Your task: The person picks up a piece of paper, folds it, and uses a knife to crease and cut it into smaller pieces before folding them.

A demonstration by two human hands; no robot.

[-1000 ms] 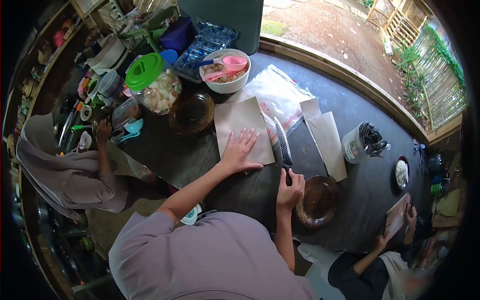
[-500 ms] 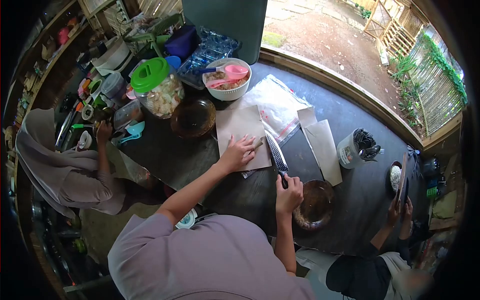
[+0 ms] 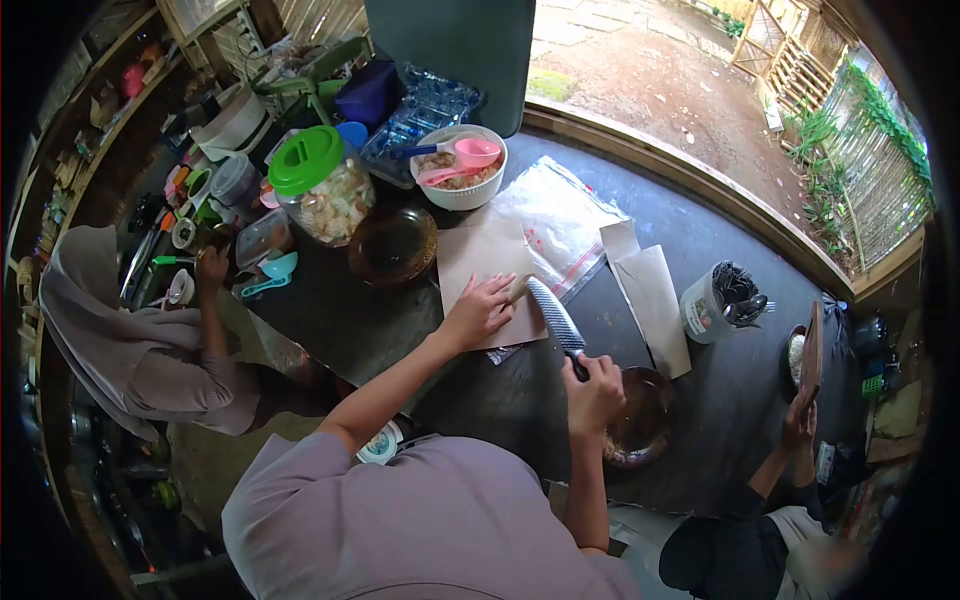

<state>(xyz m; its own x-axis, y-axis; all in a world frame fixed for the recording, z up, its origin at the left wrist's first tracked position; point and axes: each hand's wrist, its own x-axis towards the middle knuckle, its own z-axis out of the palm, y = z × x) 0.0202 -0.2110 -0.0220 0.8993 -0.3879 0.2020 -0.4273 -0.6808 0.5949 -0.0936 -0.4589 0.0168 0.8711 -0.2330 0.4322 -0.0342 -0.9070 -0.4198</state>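
My left hand [image 3: 482,314] lies with fingers stretched out over a sheet of brown paper [image 3: 478,255]. A small brownish piece [image 3: 520,287] shows at its fingertips; what it is I cannot make out. My right hand [image 3: 596,394] is closed round the black handle of a kitchen knife [image 3: 556,316] with a dimpled blade. The blade slants up to the left, its tip near the paper's right edge and close to my left fingertips. A brown round plate [image 3: 640,415] rests beside my right hand.
Behind the paper lie plastic bags [image 3: 560,215] and a white bowl [image 3: 470,195] of food with a pink scoop. Another brown plate [image 3: 393,245], a green-lidded jar [image 3: 330,200], more paper [image 3: 650,300] and a cutlery tub [image 3: 712,310] stand around. Two co-workers flank me, one holding a board [image 3: 812,350].
The knife and my right hand have shifted slightly right, with the blade tilted more to the left. My left hand stays on the paper. The right co-worker's board has moved a little.
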